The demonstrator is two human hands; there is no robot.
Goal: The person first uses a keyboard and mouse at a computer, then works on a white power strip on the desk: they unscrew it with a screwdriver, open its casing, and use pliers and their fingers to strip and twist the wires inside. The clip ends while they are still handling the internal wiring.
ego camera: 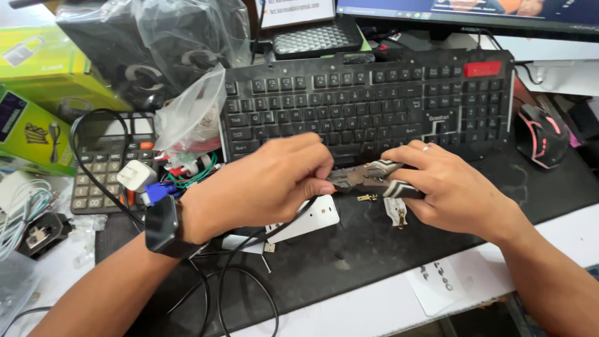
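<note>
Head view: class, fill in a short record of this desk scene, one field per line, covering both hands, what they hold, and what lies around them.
Left hand: pinches something small at the tip of the tool; what it is cannot be told.
Right hand: grips the grey-handled metal pliers.
Under the hands: black desk mat, white plastic plug cover, small brass pin.
Behind: black computer keyboard.
Right: black and pink mouse.
Left: grey desk calculator, black cable.

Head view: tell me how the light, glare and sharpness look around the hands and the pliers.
Head view: even, soft daylight, only faint shadows on the black mat; left hand, right hand and pliers are fairly sharp; glare whitens the plastic bag and the desk's pale front edge; the keyboard bows slightly from wide-angle distortion.
</note>
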